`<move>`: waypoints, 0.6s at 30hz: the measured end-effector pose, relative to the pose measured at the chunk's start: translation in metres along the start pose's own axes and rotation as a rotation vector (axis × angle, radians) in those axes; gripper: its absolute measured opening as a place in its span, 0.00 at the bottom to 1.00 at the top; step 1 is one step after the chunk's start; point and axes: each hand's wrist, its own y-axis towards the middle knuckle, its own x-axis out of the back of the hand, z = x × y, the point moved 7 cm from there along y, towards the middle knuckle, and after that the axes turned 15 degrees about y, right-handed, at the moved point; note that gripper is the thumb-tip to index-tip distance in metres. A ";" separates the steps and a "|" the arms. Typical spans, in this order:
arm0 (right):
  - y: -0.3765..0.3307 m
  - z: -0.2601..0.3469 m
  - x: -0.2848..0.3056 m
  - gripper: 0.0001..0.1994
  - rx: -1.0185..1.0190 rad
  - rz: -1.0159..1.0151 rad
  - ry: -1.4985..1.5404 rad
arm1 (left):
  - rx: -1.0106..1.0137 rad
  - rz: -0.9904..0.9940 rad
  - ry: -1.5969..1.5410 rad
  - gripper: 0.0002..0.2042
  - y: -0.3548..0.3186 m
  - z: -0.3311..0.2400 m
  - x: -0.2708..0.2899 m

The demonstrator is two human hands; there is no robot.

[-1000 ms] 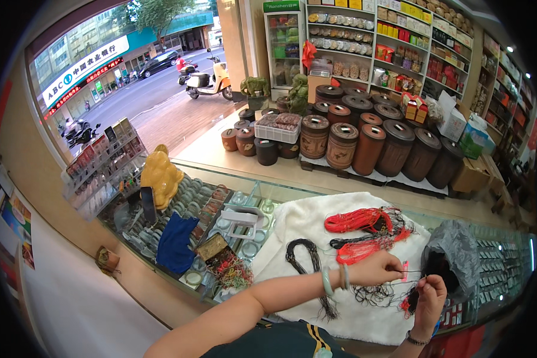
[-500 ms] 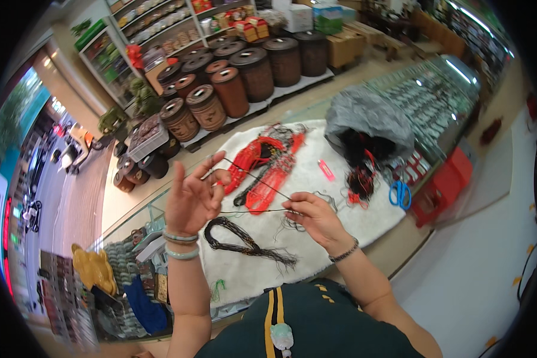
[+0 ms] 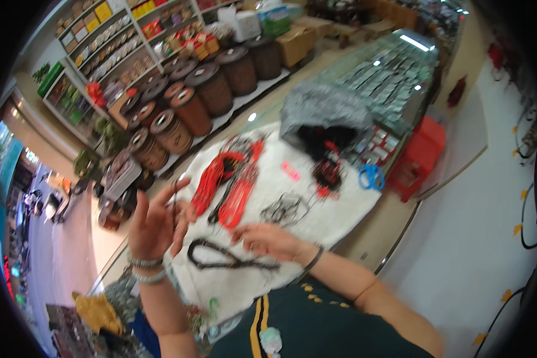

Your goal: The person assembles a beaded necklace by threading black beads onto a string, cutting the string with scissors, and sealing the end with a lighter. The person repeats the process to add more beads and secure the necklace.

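My left hand [image 3: 160, 224] is raised over the left side of the white cloth [image 3: 334, 218], thumb and some fingers spread. A short stretch of thin black cord [image 3: 174, 206] shows against its curled fingers. My right hand [image 3: 274, 241] hovers lower, to the right, fingertips drawn together; blur hides what they pinch. Between and below the hands lies a looped bundle of black cords [image 3: 206, 264]. Just beyond are bundles of red cord [image 3: 238, 203] and a loose tangle of dark cord [image 3: 285, 209].
A grey plastic bag [image 3: 322, 110] with dark cords inside stands at the cloth's far side. Blue-handled scissors [image 3: 371, 177] and a pink tag [image 3: 290, 171] lie near it. A red stool [image 3: 420, 158] is at the right, beside the glass display case [image 3: 382, 77]. Brown lidded canisters [image 3: 209, 89] stand beyond.
The view has turned, shifting the scene left. The cord stretched between my hands no longer shows there. My right hand has come down nearer the looped black bundle; the left hand's fingers have shifted.
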 end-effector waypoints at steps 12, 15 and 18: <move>-0.021 -0.026 0.015 0.14 -0.097 -0.027 -0.152 | 0.051 -0.145 -0.122 0.37 -0.027 0.039 0.029; -0.026 -0.025 0.022 0.15 -0.053 -0.077 -0.240 | 0.085 -0.120 -0.199 0.40 -0.028 0.051 0.037; -0.035 -0.018 0.021 0.12 -0.018 -0.101 -0.179 | 0.053 -0.039 -0.263 0.41 -0.030 0.058 0.049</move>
